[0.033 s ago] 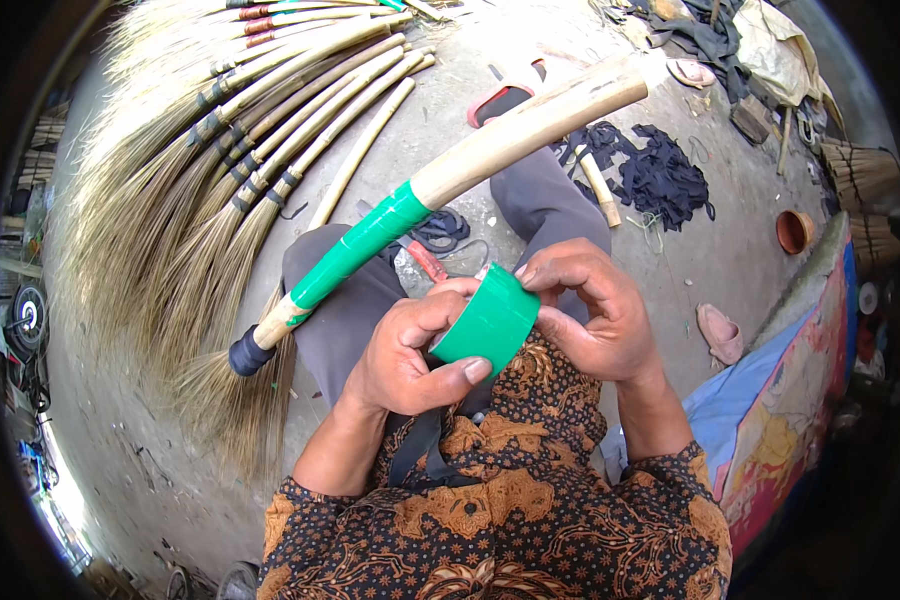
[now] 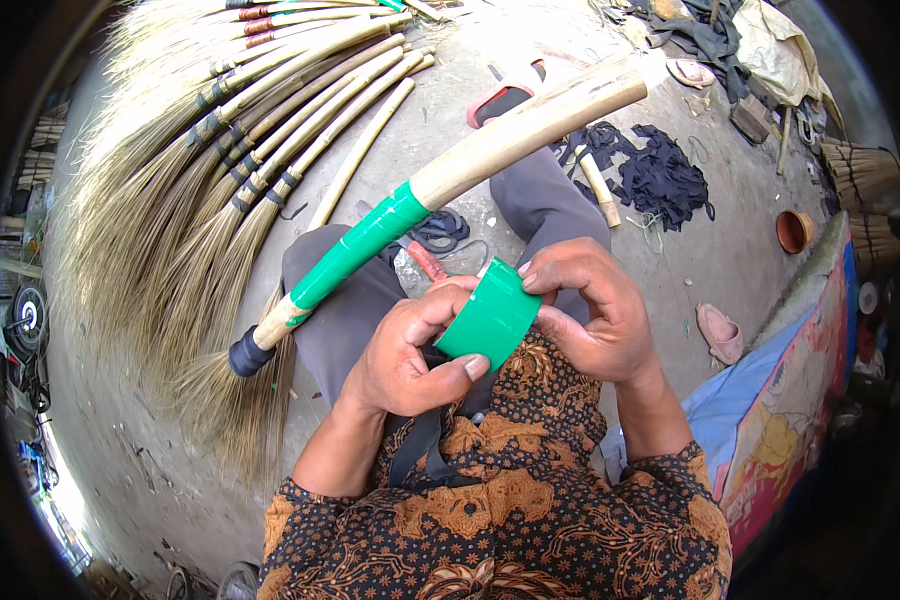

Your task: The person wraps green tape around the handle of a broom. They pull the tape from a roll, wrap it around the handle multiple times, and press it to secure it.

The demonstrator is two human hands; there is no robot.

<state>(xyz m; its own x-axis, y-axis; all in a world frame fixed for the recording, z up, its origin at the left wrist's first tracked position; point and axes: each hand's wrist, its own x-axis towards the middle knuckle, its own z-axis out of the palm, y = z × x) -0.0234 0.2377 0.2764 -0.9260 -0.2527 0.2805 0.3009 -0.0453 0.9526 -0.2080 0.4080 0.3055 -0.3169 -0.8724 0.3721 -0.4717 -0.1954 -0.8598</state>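
Observation:
A roll of green tape (image 2: 492, 316) is held between my hands above my lap. My left hand (image 2: 410, 350) grips it from the left, thumb across its lower edge and fingers behind it. My right hand (image 2: 592, 308) is closed at the roll's upper right edge, thumb and forefinger pinching there; whether a loose tape end is between them is hard to see. Across my legs rests a broom with a pale wooden handle (image 2: 530, 130). Green tape (image 2: 360, 245) wraps its lower part, and a black binding (image 2: 250, 354) sits above the bristles (image 2: 235, 410).
Several finished-looking brooms (image 2: 240, 150) lie fanned out at the upper left. Dark cloth strips (image 2: 662, 180) are heaped beyond my right knee, near a short stick (image 2: 598, 187). A brown pot (image 2: 795, 232), a pink shoe (image 2: 719, 334) and a blue sheet (image 2: 740, 400) are on the right.
The green tape roll has turned slightly in my fingers. My hands and the broom stay almost in place.

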